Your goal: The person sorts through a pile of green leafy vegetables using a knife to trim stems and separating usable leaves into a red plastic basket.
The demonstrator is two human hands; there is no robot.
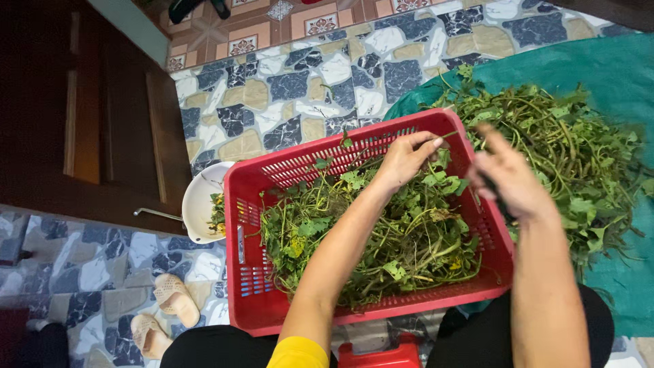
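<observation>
Sorting greens: left hand pinches a stem over red basket; right hand, at 3 o'clock, blurred, grip can't tell. Next needs a clean pluck.

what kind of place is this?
Likely a home floor or entryway used for kitchen prep: patterned stone-look floor tiles, a dark wooden door, sandals on the floor. The person sits over a red basket of leafy greens, more heaped on a green tarp.

No packages, labels, signs or screens are in view.
</observation>
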